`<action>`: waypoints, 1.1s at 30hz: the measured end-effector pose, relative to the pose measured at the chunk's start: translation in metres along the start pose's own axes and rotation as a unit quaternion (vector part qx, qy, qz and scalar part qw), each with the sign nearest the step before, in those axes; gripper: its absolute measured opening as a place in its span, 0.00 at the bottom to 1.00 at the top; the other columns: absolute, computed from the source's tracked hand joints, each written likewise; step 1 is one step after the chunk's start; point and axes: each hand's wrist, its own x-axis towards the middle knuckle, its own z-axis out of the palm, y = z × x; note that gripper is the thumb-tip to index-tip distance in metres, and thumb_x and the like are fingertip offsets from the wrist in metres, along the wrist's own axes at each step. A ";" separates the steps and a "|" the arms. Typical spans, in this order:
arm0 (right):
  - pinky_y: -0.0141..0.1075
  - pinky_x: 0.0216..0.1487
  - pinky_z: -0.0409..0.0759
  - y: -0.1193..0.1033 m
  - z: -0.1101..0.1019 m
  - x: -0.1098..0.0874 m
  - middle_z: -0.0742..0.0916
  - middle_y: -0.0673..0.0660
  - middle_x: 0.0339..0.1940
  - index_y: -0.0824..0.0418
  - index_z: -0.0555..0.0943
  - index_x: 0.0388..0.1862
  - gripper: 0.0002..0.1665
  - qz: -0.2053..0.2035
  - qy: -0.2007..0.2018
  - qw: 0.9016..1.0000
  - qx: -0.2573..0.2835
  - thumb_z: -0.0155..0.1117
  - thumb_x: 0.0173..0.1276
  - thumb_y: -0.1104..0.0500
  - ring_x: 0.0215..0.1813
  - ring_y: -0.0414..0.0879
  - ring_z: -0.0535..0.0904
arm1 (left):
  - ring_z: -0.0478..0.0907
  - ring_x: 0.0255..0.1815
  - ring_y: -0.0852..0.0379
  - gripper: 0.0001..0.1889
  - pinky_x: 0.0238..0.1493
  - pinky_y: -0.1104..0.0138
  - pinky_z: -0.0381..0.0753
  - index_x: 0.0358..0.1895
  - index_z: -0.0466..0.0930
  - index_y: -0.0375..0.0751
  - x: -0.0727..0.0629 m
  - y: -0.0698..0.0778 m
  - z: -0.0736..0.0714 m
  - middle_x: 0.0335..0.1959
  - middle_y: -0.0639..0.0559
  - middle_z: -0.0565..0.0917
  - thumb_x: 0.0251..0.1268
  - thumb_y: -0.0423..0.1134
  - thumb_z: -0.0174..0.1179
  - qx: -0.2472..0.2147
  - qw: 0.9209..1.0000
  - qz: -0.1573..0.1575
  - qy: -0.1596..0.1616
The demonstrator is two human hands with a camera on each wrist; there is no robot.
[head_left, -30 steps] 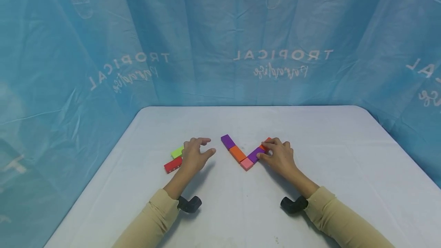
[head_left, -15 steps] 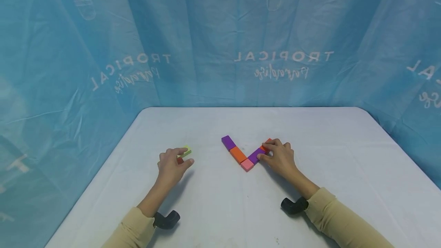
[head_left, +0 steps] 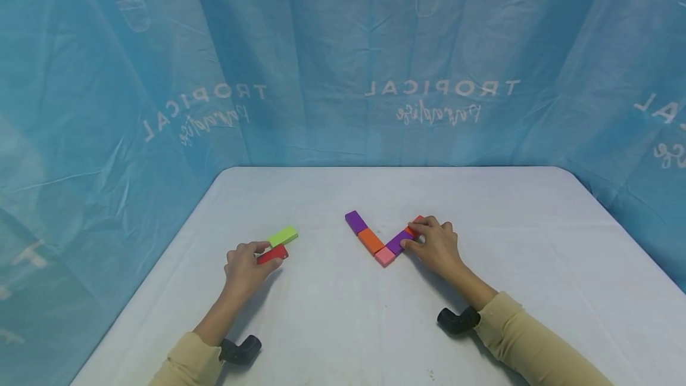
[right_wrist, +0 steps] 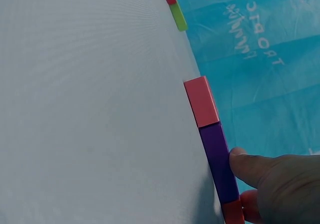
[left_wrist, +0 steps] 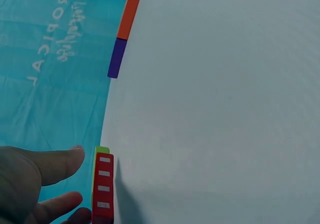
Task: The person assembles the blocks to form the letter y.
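Observation:
My left hand (head_left: 245, 270) is over a red block (head_left: 273, 254) with white rectangles along its side. In the left wrist view, its thumb (left_wrist: 62, 165) and fingers are spread just above the block. A lime green block (head_left: 284, 236) lies right behind the red one. My right hand (head_left: 435, 244) rests on the right arm of a V-shaped row of blocks. Its thumb (right_wrist: 245, 164) touches a purple block (right_wrist: 220, 159), and a fingertip is at the orange-red block (right_wrist: 233, 212), partly hidden by the hand. A pink block (head_left: 384, 257) forms the V's corner.
The V's left arm has an orange block (head_left: 370, 241) and a purple block at its far end. All blocks lie on a white-covered table (head_left: 343, 326). A blue printed curtain (head_left: 332, 64) hangs along the back and sides. Black wrist pieces (head_left: 458, 320) stick out by the sleeves.
My left hand has moved left and toward me, from beside the V to the red block, uncovering the green block. My right hand has stayed at the V's right arm.

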 end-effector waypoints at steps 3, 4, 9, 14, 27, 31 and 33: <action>0.48 0.45 0.63 0.000 0.000 0.000 0.81 0.59 0.52 0.59 0.80 0.56 0.31 0.001 0.000 1.000 -0.001 0.71 0.55 0.48 0.46 0.56 0.68 | 0.62 0.53 0.41 0.27 0.45 0.51 0.66 0.60 0.73 0.34 0.000 -0.004 0.001 0.53 0.35 0.73 0.55 0.39 0.65 0.006 1.000 -0.009 -0.005; 0.48 0.45 0.63 0.000 0.000 0.000 0.81 0.59 0.52 0.59 0.80 0.56 0.31 0.002 0.000 1.000 -0.002 0.71 0.55 0.48 0.46 0.56 0.68 | 0.62 0.54 0.41 0.27 0.45 0.52 0.66 0.60 0.72 0.35 0.000 -0.005 0.002 0.53 0.35 0.73 0.55 0.39 0.65 0.008 1.000 -0.012 -0.007; 0.47 0.44 0.62 0.000 0.000 0.000 0.81 0.58 0.52 0.59 0.80 0.56 0.31 0.002 0.001 1.000 -0.002 0.71 0.55 0.48 0.45 0.56 0.68 | 0.62 0.55 0.41 0.28 0.46 0.50 0.67 0.61 0.71 0.35 0.002 -0.008 0.005 0.53 0.35 0.72 0.55 0.38 0.65 0.009 1.000 -0.016 -0.012; 0.47 0.44 0.62 0.000 0.000 0.000 0.81 0.58 0.51 0.59 0.80 0.56 0.31 0.004 0.001 1.000 -0.001 0.71 0.55 0.47 0.45 0.55 0.68 | 0.63 0.55 0.40 0.27 0.47 0.49 0.65 0.60 0.72 0.35 0.006 -0.010 0.006 0.53 0.35 0.73 0.55 0.37 0.64 0.012 1.000 -0.010 -0.018; 0.47 0.44 0.62 -0.001 0.000 0.000 0.81 0.58 0.52 0.59 0.80 0.56 0.31 0.006 -0.004 1.000 0.000 0.71 0.55 0.47 0.46 0.56 0.68 | 0.64 0.53 0.41 0.22 0.46 0.50 0.64 0.56 0.76 0.34 0.006 -0.011 0.004 0.50 0.35 0.74 0.56 0.35 0.62 0.001 1.000 -0.012 -0.017; 0.47 0.44 0.63 -0.002 0.000 -0.001 0.81 0.59 0.52 0.59 0.80 0.56 0.31 0.006 -0.004 1.000 -0.002 0.71 0.55 0.47 0.46 0.57 0.68 | 0.64 0.54 0.41 0.23 0.46 0.51 0.67 0.57 0.74 0.34 0.002 -0.006 0.002 0.51 0.36 0.74 0.57 0.35 0.62 -0.009 1.000 -0.015 -0.018; 0.48 0.44 0.62 -0.002 0.000 0.000 0.81 0.59 0.52 0.59 0.80 0.56 0.30 0.006 -0.003 1.000 -0.002 0.71 0.55 0.48 0.46 0.57 0.68 | 0.65 0.54 0.42 0.23 0.47 0.52 0.68 0.58 0.74 0.34 0.000 -0.002 0.002 0.51 0.36 0.74 0.57 0.36 0.62 -0.013 1.000 -0.010 -0.020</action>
